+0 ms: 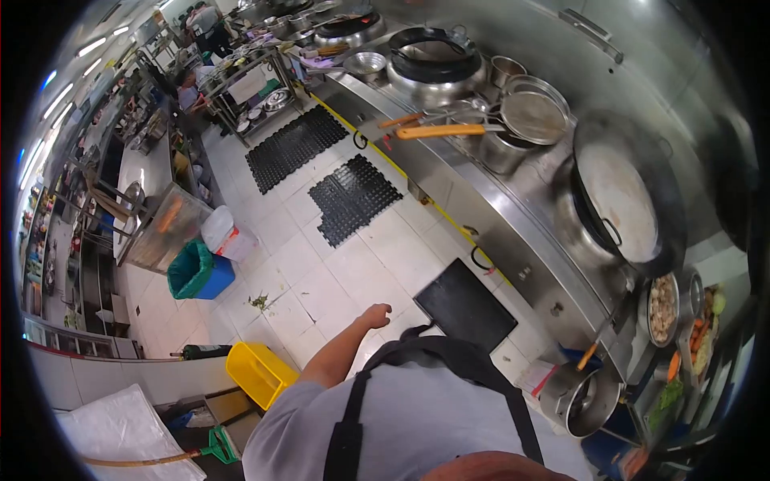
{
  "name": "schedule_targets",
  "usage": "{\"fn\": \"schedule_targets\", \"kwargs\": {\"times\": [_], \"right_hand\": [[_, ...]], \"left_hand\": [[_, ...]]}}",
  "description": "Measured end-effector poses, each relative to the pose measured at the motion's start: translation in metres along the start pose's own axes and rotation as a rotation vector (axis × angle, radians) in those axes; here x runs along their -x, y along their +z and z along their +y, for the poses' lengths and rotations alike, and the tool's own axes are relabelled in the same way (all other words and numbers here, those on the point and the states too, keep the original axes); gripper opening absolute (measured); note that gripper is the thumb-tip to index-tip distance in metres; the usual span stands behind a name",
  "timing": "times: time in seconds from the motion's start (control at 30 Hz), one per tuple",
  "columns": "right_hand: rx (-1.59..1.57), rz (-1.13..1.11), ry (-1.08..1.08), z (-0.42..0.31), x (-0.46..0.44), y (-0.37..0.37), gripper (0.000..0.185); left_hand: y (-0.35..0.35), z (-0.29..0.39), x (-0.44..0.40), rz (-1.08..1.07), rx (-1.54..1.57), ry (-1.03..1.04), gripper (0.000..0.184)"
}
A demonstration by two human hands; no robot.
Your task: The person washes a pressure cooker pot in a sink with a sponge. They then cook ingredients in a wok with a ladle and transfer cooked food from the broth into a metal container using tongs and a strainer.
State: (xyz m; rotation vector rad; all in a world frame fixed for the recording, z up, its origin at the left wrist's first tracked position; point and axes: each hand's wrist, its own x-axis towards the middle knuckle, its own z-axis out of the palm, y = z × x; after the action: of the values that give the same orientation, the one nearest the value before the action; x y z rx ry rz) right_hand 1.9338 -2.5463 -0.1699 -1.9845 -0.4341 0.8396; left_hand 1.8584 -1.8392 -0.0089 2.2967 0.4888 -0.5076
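My left hand (375, 315) hangs out in front of me over the white tiled floor (298, 264). Its fingers are loosely curled, and I see nothing in them. It touches nothing; nearest to it is a black floor mat (467, 305), a little to the right. My right hand is hidden from view. A grey shirt and the dark straps of an apron (345, 449) cover my body at the bottom.
On the right runs a steel cooking range (513, 220) with a large wok (618, 192), orange-handled strainers (533, 118) and pots. To the left are a blue bin with a green liner (200, 271) and a yellow bucket (261, 375). A person (191, 96) crouches farther off.
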Motion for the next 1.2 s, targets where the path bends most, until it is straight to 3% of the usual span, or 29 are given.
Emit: {"fn": "schedule_targets", "kwargs": {"times": [0.03, 0.17, 0.3, 0.4, 0.43, 0.47, 0.53, 0.57, 0.63, 0.67, 0.7, 0.73, 0.8, 0.83, 0.87, 1.0, 1.2], "right_hand": [[0.647, 0.065, -0.385, -0.007, -0.019, 0.017, 0.026], [0.419, -0.063, -0.085, -0.11, -0.157, 0.057, 0.025], [0.059, -0.097, 0.117, -0.245, -0.299, 0.093, 0.025], [0.204, -0.212, 0.372, -0.333, -0.407, 0.119, 0.015], [0.33, -0.222, 0.518, -0.383, -0.438, 0.128, 0.012], [0.39, -0.244, 0.516, -0.398, -0.473, 0.146, 0.012], [0.516, -0.302, 0.445, -0.463, -0.549, 0.185, 0.01], [0.581, -0.247, 0.257, -0.459, -0.588, 0.215, 0.007], [0.695, -0.441, 0.122, -0.499, -0.68, 0.277, 0.015], [0.718, -0.441, -0.075, -0.527, -0.716, 0.31, 0.019], [0.59, -0.469, 0.048, -0.568, -0.746, 0.34, 0.021], [0.841, -0.591, -0.281, -0.593, -0.784, 0.372, 0.024], [0.569, -0.477, -0.311, -0.694, -0.815, 0.423, 0.028], [0.548, -0.558, -0.252, -0.746, -0.83, 0.446, 0.023], [0.335, -0.624, -0.082, -0.802, -0.837, 0.463, 0.018], [0.128, -0.888, -0.31, -0.945, -0.898, 0.55, 0.026], [0.073, -0.965, -0.496, -1.134, -0.989, 0.555, 0.031]], "left_hand": [[-0.027, -0.005, 0.002, 0.042, 0.035, -0.051, 0.042], [-0.106, -0.053, 0.023, 0.207, 0.204, -0.183, 0.043], [-0.111, -0.164, 0.042, 0.305, 0.443, -0.418, 0.043], [-0.097, -0.215, 0.07, 0.374, 0.813, -0.658, 0.041], [-0.103, -0.214, 0.085, 0.359, 0.713, -0.669, 0.043], [-0.11, -0.209, 0.101, 0.343, 0.614, -0.681, 0.045], [-0.113, -0.214, 0.122, 0.298, 0.573, -0.731, 0.044], [-0.108, -0.218, 0.132, 0.282, 0.631, -0.773, 0.044], [-0.11, -0.225, 0.134, 0.291, 0.787, -0.864, 0.043], [-0.115, -0.229, 0.131, 0.307, 0.858, -0.901, 0.043], [-0.125, -0.233, 0.125, 0.321, 0.924, -0.929, 0.042], [-0.136, -0.237, 0.118, 0.349, 0.968, -0.949, 0.042], [-0.165, -0.25, 0.096, 0.411, 1.047, -0.964, 0.041], [-0.182, -0.258, 0.084, 0.439, 1.078, -0.965, 0.041], [-0.199, -0.268, 0.07, 0.459, 1.1, -0.957, 0.04], [-0.264, -0.316, 0.022, 0.485, 1.141, -0.93, 0.039], [-0.371, -0.43, -0.017, 0.372, 1.08, -0.925, 0.037]]}}
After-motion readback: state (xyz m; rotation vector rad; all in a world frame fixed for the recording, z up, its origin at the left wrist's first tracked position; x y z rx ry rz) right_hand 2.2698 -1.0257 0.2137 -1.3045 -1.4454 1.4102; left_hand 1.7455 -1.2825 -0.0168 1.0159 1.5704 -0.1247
